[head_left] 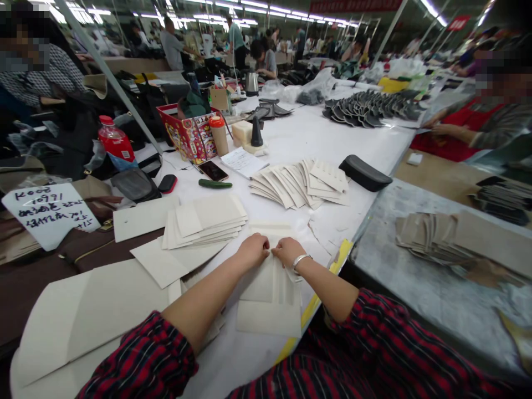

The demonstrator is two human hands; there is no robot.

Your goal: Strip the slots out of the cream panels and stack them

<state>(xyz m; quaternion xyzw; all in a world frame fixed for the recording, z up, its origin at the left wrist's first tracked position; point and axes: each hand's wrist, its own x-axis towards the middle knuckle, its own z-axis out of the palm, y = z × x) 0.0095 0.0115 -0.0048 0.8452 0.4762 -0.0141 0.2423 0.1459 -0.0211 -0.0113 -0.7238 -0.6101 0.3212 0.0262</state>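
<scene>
Just in front of me on the white table lies a cream fabric panel (269, 317) with folded strips across it. Over its upper part my left hand (254, 250) has thumb and fingertips pressed together at the panel's middle. My right hand (288, 251), a silver bracelet on its wrist, pinches the same area, and the two hands nearly touch. What lies between the fingertips is mostly hidden, but it looks like the panel's material. Left of my hands is a stack of cream panels (208, 216); beyond them a fanned row of cream pieces (286, 183) is spread out.
Large cream panels (100, 305) lie at the left. A cucumber (215, 183), a phone (213, 170), a notepad (243, 160) and a black case (364, 173) sit farther back. Yellow tape (343, 255) marks the right table edge. A co-worker in a red apron (461, 130) sits at the right.
</scene>
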